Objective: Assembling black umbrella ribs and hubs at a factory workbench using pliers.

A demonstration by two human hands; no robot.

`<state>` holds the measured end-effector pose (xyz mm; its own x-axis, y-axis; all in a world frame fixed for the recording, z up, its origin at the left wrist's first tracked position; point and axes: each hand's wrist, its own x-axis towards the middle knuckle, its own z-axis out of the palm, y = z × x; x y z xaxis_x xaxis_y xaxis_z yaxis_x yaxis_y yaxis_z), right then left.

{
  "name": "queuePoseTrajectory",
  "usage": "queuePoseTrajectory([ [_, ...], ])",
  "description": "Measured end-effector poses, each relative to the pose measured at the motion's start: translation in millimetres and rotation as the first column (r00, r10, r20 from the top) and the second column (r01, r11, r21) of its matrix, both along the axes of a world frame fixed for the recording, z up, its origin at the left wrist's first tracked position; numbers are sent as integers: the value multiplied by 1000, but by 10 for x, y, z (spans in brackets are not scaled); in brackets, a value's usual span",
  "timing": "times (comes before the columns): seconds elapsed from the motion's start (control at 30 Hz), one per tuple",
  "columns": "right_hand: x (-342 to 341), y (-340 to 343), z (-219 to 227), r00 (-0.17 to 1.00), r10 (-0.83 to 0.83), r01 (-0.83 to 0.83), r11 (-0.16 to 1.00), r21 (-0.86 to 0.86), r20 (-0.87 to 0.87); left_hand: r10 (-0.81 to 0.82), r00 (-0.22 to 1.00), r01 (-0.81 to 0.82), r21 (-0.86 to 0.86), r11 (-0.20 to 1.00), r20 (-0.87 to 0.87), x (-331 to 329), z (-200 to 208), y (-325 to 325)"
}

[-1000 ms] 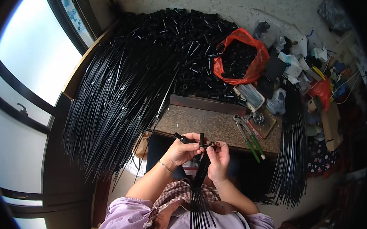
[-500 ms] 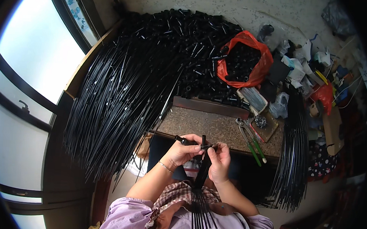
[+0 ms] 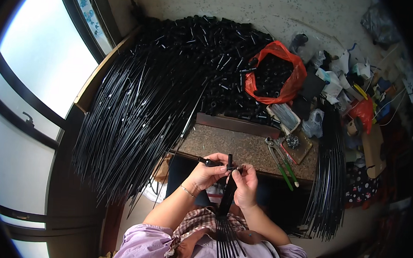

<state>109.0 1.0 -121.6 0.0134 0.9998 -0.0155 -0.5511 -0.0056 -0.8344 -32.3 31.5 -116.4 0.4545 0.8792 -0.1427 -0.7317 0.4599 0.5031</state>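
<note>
My two hands meet above the table's front edge, both closed. In the fingers of my left hand (image 3: 209, 172) is a black tubular fitting (image 3: 208, 162), lying sideways. My right hand (image 3: 245, 181) pinches thin dark rib ends beside a short upright black tube (image 3: 230, 159) between the hands. From there a bundle of black ribs (image 3: 227, 200), like those of an umbrella frame, hangs down toward my lap. Its lower tips (image 3: 223, 246) fan out over my shirt. The fingers hide exactly how the small parts join.
Long black ribs (image 3: 127, 125) spread over the left side, beside a heap of black tubular fittings (image 3: 197, 44). A red plastic bag (image 3: 294, 82) holds more fittings. Green-handled pincers (image 3: 281, 163) lie on the speckled tabletop (image 3: 229, 140). Another rib bundle (image 3: 327, 177) hangs at the right.
Both hands keep nearly the same place and grip, with only small finger shifts. The table and its things sit slightly lower in the view.
</note>
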Motion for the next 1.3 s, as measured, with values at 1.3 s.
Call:
queuePoseTrajectory([
  [1.3,124,85,55,830,445,-506,854,-121,-336,280,696,93,471,877,-661,-91,424,-10],
])
